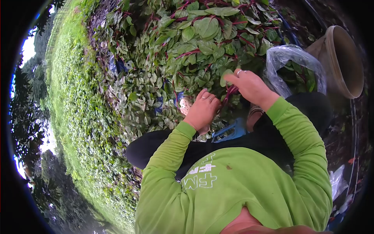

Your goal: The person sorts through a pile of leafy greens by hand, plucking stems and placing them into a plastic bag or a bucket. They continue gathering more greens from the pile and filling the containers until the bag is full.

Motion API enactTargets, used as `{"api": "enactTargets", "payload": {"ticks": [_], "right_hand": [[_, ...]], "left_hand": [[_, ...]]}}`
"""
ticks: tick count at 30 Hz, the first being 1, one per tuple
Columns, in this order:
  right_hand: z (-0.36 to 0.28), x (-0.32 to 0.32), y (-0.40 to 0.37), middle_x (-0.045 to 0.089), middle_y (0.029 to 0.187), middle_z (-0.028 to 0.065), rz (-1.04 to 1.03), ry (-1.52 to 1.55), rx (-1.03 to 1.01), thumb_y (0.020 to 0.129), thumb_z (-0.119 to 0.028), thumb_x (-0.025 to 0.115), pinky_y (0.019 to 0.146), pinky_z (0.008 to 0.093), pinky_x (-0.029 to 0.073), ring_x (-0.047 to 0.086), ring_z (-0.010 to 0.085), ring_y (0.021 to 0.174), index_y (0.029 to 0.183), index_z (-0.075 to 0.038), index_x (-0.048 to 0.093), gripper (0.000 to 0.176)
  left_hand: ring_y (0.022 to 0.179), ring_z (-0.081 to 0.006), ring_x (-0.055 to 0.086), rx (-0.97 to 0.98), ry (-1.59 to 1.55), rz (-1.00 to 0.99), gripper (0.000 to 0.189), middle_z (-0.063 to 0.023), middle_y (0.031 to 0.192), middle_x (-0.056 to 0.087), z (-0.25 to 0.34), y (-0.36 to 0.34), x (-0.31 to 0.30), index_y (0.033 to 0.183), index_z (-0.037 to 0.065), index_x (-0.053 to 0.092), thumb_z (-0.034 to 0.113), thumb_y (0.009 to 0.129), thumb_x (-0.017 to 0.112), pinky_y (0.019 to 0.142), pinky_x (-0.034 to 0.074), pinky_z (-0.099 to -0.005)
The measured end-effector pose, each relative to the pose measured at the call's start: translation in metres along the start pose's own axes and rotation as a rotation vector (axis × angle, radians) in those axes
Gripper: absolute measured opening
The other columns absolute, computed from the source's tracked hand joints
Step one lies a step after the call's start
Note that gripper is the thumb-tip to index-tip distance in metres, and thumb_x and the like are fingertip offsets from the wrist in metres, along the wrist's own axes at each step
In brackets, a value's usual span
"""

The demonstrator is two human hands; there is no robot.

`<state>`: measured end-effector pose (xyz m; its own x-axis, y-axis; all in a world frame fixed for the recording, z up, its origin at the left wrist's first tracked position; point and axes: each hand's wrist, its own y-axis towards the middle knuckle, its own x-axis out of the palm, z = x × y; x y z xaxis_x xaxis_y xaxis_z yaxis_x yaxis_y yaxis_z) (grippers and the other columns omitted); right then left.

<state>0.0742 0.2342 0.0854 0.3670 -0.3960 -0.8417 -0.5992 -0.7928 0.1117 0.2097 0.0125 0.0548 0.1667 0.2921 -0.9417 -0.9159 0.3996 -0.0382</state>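
Dark red leafy stems run between my two hands, low over the pile of leaves. My left hand, with a ring on it, has its fingers curled round the lower end of these stems; its fingertips are partly hidden. My right hand, also ringed, pinches a green leaf that is blurred by motion, just above the stems. In front of both hands lies a broad heap of red-stemmed leafy greens. Beside my right hand stands an opened clear plastic bag with leaves inside.
A tan bucket lies tilted at the right, behind the bag. A blue plastic object is between my legs. My foot wears a pale perforated shoe near my left hand. Green growth covers the left side; loose plastic lies lower right.
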Motion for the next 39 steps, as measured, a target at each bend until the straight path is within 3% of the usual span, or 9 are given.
{"api": "enactTargets", "payload": {"ticks": [3,4,6,8,13,20,23,29,39], "right_hand": [[0.018,0.020,-0.011,0.062,0.091,0.0155,-0.082,0.008,-0.064,0.085,-0.005,0.058,0.073,0.0484,0.052,0.065,0.0405,0.084,0.102,-0.008,0.071,0.021],[0.006,0.016,-0.014,0.064,0.087,0.0129,-0.063,0.000,-0.061,0.087,-0.014,0.058,0.074,0.0446,0.055,0.069,0.0345,0.082,0.088,-0.010,0.070,0.012],[0.000,0.020,-0.022,0.065,0.086,0.0104,-0.134,-0.112,-0.111,0.086,-0.014,0.060,0.071,0.0435,0.056,0.070,0.0325,0.081,0.089,-0.010,0.070,0.012],[-0.010,0.018,-0.021,0.066,0.084,0.0074,-0.205,-0.223,-0.085,0.084,-0.016,0.061,0.080,0.0413,0.052,0.067,0.0272,0.089,0.082,-0.012,0.071,0.011],[-0.012,0.009,-0.027,0.065,0.082,0.0034,-0.132,-0.226,-0.143,0.083,-0.018,0.062,0.091,0.0384,0.044,0.060,0.0242,0.097,0.077,-0.013,0.069,0.010],[-0.004,0.015,-0.041,0.060,0.092,0.0093,-0.118,-0.098,-0.042,0.086,-0.017,0.061,0.085,0.0427,0.048,0.062,0.0289,0.093,0.092,-0.007,0.067,0.013],[-0.002,0.003,-0.043,0.063,0.104,0.0150,-0.142,-0.072,-0.010,0.087,-0.015,0.060,0.097,0.0469,0.048,0.063,0.0332,0.108,0.097,-0.004,0.064,0.015],[0.004,0.006,-0.038,0.061,0.133,0.0221,0.284,-0.115,-0.118,0.090,-0.009,0.056,0.123,0.0549,0.031,0.051,0.0398,0.138,0.098,-0.002,0.061,0.012],[0.003,0.011,-0.016,0.062,0.100,0.0108,0.193,-0.115,-0.076,0.087,-0.014,0.060,0.085,0.0423,0.045,0.062,0.0280,0.098,0.098,-0.008,0.060,0.013]], "left_hand": [[0.102,-0.0296,0.063,-0.220,0.117,0.014,0.013,-0.0112,0.094,0.068,-0.023,-0.006,0.015,0.098,0.009,0.068,0.016,0.088,0.064,0.100,0.045,-0.0481],[0.095,-0.0308,0.063,-0.424,0.364,-0.086,0.011,-0.0111,0.085,0.068,-0.031,-0.006,0.018,0.095,0.010,0.069,0.014,0.087,0.062,0.088,0.045,-0.0473],[0.099,-0.0324,0.064,-0.604,0.404,0.089,0.015,-0.0127,0.091,0.068,-0.064,-0.021,0.016,0.097,0.008,0.070,0.008,0.084,0.061,0.091,0.045,-0.0461],[0.104,-0.0355,0.064,-0.470,0.419,0.475,0.025,-0.0155,0.098,0.068,-0.053,-0.003,-0.008,0.103,0.004,0.070,0.003,0.081,0.061,0.095,0.045,-0.0468],[0.109,-0.0341,0.061,0.062,0.014,0.352,0.026,-0.0132,0.107,0.066,-0.037,0.098,-0.002,0.107,0.004,0.070,0.005,0.083,0.060,0.095,0.050,-0.0440],[0.102,-0.0274,0.059,-0.022,0.502,0.233,0.009,-0.0063,0.097,0.063,-0.039,0.167,0.006,0.091,0.012,0.068,0.015,0.085,0.062,0.094,0.045,-0.0455],[0.107,-0.0287,0.059,0.007,0.373,0.340,0.012,-0.0071,0.100,0.065,-0.035,0.156,-0.002,0.094,0.011,0.070,0.015,0.085,0.063,0.102,0.042,-0.0464],[0.105,-0.0314,0.061,-0.014,0.126,0.422,0.017,-0.0083,0.100,0.067,-0.017,0.122,-0.016,0.097,0.011,0.068,0.009,0.081,0.068,0.104,0.043,-0.0463],[0.107,-0.0337,0.063,-0.222,-0.492,0.520,0.027,-0.0132,0.109,0.071,-0.016,0.100,-0.008,0.103,0.005,0.073,0.000,0.080,0.060,0.097,0.049,-0.0422]]}}
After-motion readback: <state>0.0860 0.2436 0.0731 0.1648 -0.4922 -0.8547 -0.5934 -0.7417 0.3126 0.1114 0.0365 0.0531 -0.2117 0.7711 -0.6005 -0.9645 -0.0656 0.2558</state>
